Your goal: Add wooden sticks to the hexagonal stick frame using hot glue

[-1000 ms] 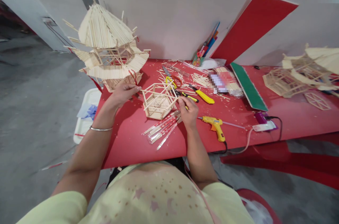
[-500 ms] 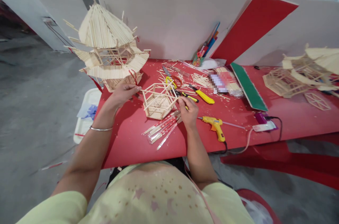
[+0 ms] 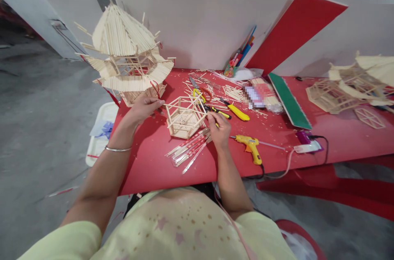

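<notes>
A small six-sided frame of thin wooden sticks (image 3: pixel 184 122) rests on the red table in front of me. Across its near upper side runs a single wooden stick (image 3: pixel 186 110). My left hand (image 3: pixel 144 109) pinches the left end of this stick, and my right hand (image 3: pixel 219 128) pinches the right end at the frame's corner. Whether the stick touches the frame along its length I cannot tell. Just below the frame lie several stick packs in clear wrappers (image 3: pixel 187 150). Pliers with yellow-and-black handles (image 3: pixel 220 112) lie behind my right hand.
A large stick pagoda (image 3: pixel 123 34) stands at the back left, another stick model (image 3: pixel 335 92) at the right. Scissors (image 3: pixel 198 92), a yellow utility knife (image 3: pixel 237 111) and loose sticks (image 3: pixel 232 92) lie behind. A yellow glue gun (image 3: pixel 250 145), with its cord, lies right; a green board (image 3: pixel 289 100) lies beyond.
</notes>
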A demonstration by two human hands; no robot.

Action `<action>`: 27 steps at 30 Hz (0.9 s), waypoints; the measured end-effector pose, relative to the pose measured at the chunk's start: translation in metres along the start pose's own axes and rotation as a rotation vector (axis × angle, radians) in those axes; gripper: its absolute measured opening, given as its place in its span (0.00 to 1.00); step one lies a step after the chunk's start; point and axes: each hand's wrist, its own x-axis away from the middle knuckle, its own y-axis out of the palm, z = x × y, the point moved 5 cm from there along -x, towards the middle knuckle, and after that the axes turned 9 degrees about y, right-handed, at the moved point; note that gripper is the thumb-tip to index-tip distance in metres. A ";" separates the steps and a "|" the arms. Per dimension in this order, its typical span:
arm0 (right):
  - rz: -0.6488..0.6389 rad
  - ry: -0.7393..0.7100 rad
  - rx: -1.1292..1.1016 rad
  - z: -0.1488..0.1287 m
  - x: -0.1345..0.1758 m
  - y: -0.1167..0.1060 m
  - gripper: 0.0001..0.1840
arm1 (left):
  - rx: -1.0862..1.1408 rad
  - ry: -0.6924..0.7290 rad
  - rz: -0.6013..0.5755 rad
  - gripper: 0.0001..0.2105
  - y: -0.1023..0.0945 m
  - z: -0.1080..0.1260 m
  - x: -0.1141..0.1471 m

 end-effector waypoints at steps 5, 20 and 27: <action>0.003 -0.001 -0.006 0.000 0.000 0.000 0.10 | 0.004 -0.018 0.011 0.26 0.000 0.001 0.001; -0.008 0.003 -0.011 -0.001 0.000 0.000 0.10 | -0.004 -0.028 0.026 0.26 0.001 0.002 0.001; -0.007 0.004 -0.006 -0.001 0.000 0.000 0.11 | -0.010 -0.011 0.015 0.26 0.000 0.001 0.001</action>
